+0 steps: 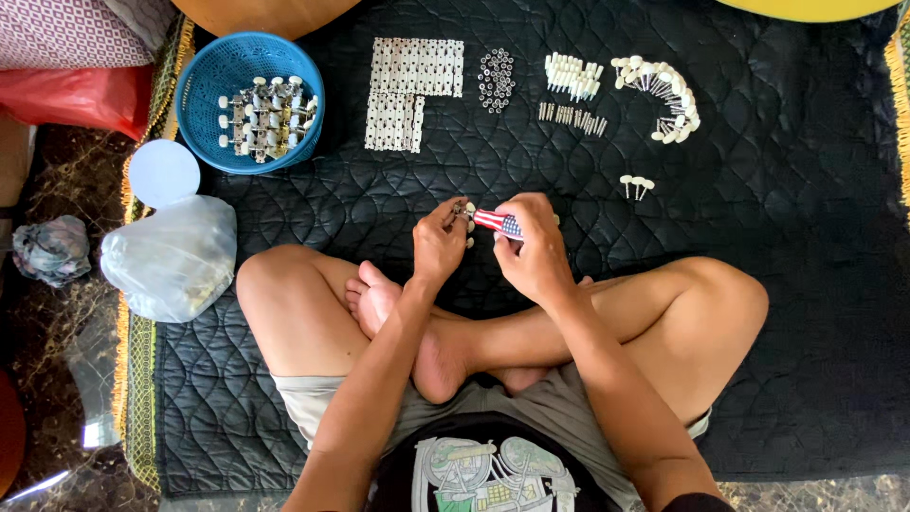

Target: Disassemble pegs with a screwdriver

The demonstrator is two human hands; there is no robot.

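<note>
Small metal tuner part (462, 212), pinched in left hand (439, 242) above the black quilted mat (777, 284); right hand (536, 248) clamped on striped-handled screwdriver (499, 223); risk: tip slips, part drops among crossed legs.

Open quilt (313, 213) lies between the hands (488, 242) and the far row of parts. That row blocks forward reach: basket (248, 102) at far left, then plates (412, 90), washers (496, 79), pegs (572, 78), pins (572, 118) and an arc of knobs (668, 100). Three loose knobs (635, 185) lie near on the right. Bag (171, 258) and lid (163, 173) close the left edge. The right quilt is open; crossed legs (445, 332) fill the near side.
</note>
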